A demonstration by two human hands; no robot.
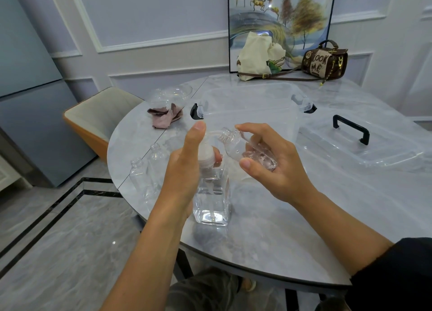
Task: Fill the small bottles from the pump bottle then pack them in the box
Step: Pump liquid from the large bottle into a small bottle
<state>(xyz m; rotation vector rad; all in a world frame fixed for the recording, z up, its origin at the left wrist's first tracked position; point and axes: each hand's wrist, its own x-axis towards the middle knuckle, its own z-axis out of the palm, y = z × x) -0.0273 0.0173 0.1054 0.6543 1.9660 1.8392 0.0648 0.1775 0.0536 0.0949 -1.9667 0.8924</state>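
Grips the pump bottle (211,200) by its head with the left hand (184,170) near the table (257,245) edge, clasps 1 small bottle (233,147) in the right hand (275,170), axis slanting up-left, mouth just beside the spout (213,133).

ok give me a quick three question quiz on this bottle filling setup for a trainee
1. True or false: the lid is closed on the box.
2. Which hand holds the tilted small bottle up to the spout of the pump bottle? A: left hand. B: right hand.
3. How many other small bottles stand on the table to the left of the pump bottle?

Key: 1 false, the lid lies on the table to the right of the box. 2 B; the left hand is on the pump top. 3 two.
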